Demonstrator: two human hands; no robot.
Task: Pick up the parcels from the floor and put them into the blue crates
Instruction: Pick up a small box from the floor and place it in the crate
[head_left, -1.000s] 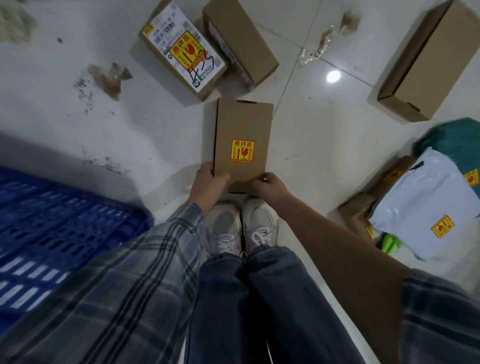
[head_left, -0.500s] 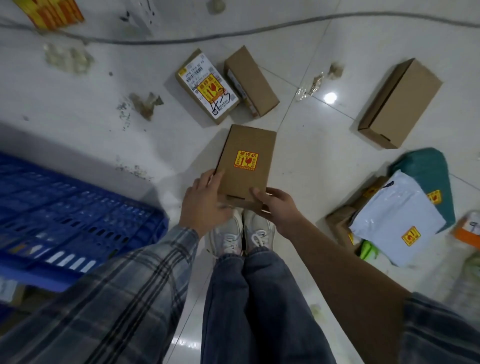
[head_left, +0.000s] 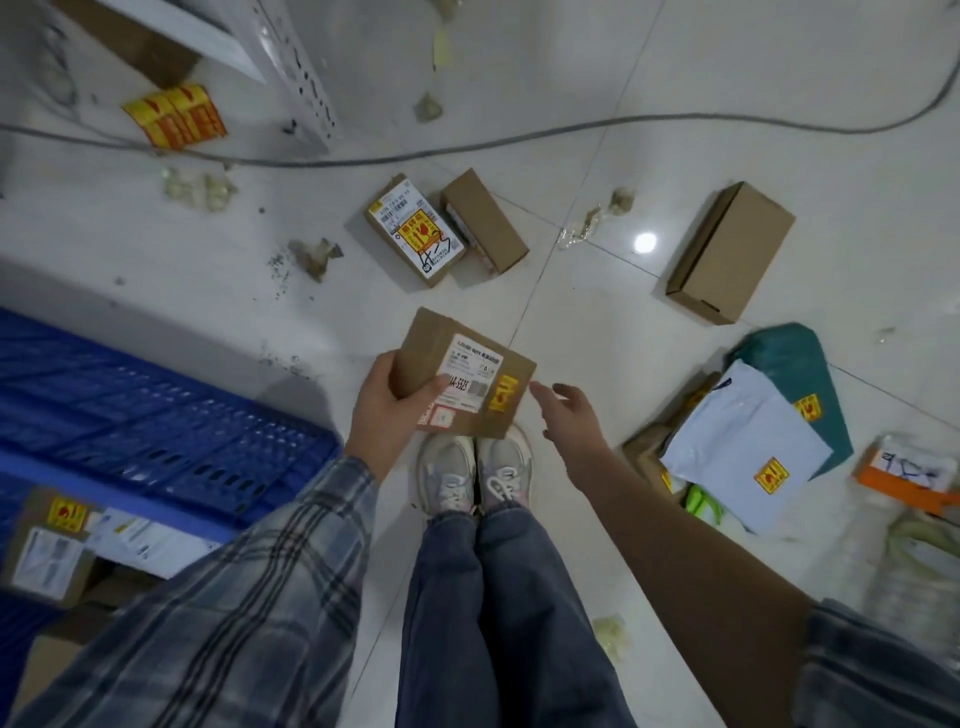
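Note:
My left hand (head_left: 387, 402) grips a flat brown cardboard parcel (head_left: 467, 374) by its left end, above my shoes, label side up with a white shipping label and a yellow sticker. My right hand (head_left: 563, 410) hovers just to the right of the parcel, fingers relaxed, holding nothing. The blue crate (head_left: 156, 410) lies at the left; below its rim, other parcels (head_left: 49, 551) show. On the floor ahead lie a labelled box (head_left: 415, 234), a plain box (head_left: 485, 221) and a bigger box (head_left: 730, 252).
At the right sits a heap with a white mailer bag (head_left: 737, 452), a teal bag (head_left: 795, 374) and an orange-edged parcel (head_left: 909, 478). A grey cable (head_left: 467, 148) crosses the tiled floor ahead. A white metal shelf leg (head_left: 296, 78) and yellow stickers (head_left: 174, 114) are at top left.
The parcel has been lifted off the floor and turned over, label side up. My right hand has let go of it; my left hand alone holds it now. The view has risen.

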